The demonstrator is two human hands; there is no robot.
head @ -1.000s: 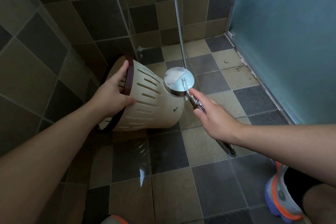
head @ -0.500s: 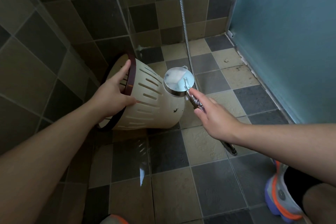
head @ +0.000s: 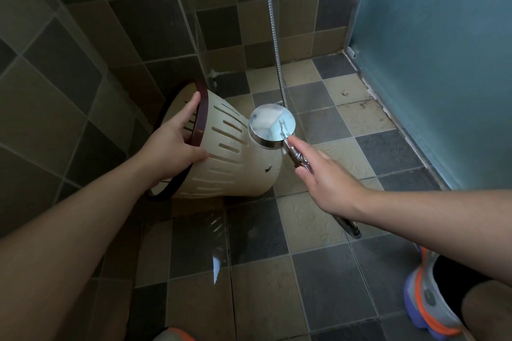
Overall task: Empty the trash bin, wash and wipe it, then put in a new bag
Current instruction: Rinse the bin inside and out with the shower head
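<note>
A cream slotted trash bin (head: 235, 158) with a dark red rim lies on its side on the tiled floor, mouth toward the left wall. My left hand (head: 171, 147) grips its rim, fingers inside the mouth and thumb on the outer wall. My right hand (head: 329, 183) holds the handle of a chrome shower head (head: 271, 126), index finger stretched along it. The round head sits just over the bin's base end, its back facing the camera. No water can be seen from here. A dark speck marks the bin near its base.
The metal shower hose (head: 274, 28) runs up from the head to the top of the view. A teal glass partition (head: 435, 58) closes the right side, tiled walls the left and back. The floor (head: 249, 235) below the bin is wet. My shoe (head: 426, 302) stands at lower right.
The bin has tipped slightly, its rim rising a little under my left hand. The shower head stays over the bin's base; the hose has swung slightly right.
</note>
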